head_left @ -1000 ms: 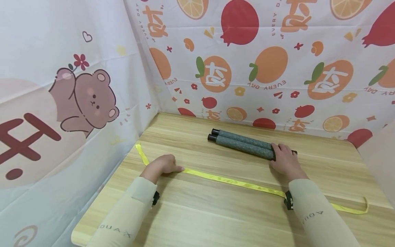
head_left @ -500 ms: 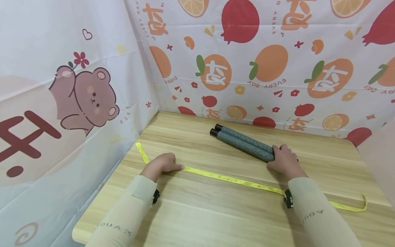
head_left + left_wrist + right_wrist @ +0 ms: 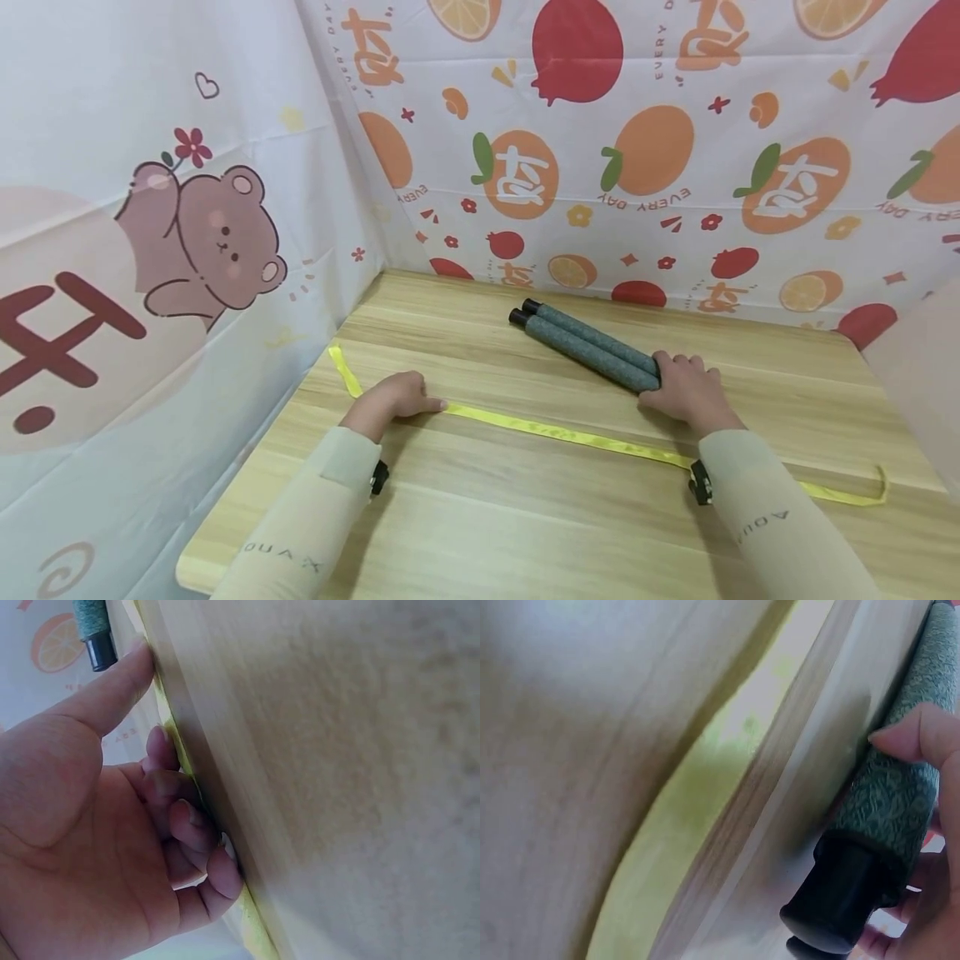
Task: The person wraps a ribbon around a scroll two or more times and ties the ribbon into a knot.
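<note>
Two dark green patterned scrolls with black end knobs point(image 3: 838, 889) lie side by side at the back of the table. My right hand point(image 3: 690, 390) grips the scrolls point(image 3: 592, 348) near their right end, thumb on the near side and fingers round the far side. In the head view it hides the right knobs. A yellow ribbon point(image 3: 555, 432) stretches across the table in front of them, its right part passing under my right forearm. My left hand point(image 3: 397, 395) rests on the ribbon's left part, thumb stretched along it. Bent fingertips point(image 3: 223, 871) touch the ribbon at the tabletop.
The wooden table point(image 3: 480, 517) meets a fruit-print curtain point(image 3: 577, 167) at the back. A white curtain with a bear print point(image 3: 225, 237) hangs along the left edge. The ribbon's right end point(image 3: 883, 483) curls up off the tabletop.
The scrolls have swung to a steeper slant, left ends further back and right ends nearer. My right hand has shifted slightly left with them. My left hand stays on the ribbon.
</note>
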`<state>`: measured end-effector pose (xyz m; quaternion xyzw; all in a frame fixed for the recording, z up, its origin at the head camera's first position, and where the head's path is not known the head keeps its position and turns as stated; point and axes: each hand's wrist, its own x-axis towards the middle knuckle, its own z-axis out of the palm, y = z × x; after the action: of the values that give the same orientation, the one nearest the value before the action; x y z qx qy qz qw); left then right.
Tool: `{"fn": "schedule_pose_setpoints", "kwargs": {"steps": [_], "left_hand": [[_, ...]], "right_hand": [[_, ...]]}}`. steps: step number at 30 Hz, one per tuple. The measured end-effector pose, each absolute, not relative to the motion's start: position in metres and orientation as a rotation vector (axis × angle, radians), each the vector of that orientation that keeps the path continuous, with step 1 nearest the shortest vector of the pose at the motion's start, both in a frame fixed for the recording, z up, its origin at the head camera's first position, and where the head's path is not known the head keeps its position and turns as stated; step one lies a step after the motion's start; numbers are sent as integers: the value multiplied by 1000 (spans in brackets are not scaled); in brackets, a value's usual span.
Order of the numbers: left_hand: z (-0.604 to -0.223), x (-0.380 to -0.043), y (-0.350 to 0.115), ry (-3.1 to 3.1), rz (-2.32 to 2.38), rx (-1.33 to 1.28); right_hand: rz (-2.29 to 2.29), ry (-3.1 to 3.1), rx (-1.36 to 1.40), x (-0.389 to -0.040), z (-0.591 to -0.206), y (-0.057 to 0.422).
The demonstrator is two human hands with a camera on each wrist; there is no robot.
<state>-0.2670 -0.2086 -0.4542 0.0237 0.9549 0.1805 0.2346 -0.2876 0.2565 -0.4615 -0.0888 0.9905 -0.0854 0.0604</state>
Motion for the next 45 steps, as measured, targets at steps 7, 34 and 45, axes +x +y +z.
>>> {"fn": "schedule_pose_setpoints", "kwargs": {"steps": [7, 34, 45], "left_hand": [[-446, -261, -210, 2616, 558, 90], [-436, -260, -122, 2504, 1311, 370], [-421, -263, -72, 1655, 2524, 63]], "right_hand": [[-279, 3062, -359, -284, -463, 255], [-894, 3069, -243, -240, -460, 199], [-1133, 3106, -323, -202, -460, 143]]}}
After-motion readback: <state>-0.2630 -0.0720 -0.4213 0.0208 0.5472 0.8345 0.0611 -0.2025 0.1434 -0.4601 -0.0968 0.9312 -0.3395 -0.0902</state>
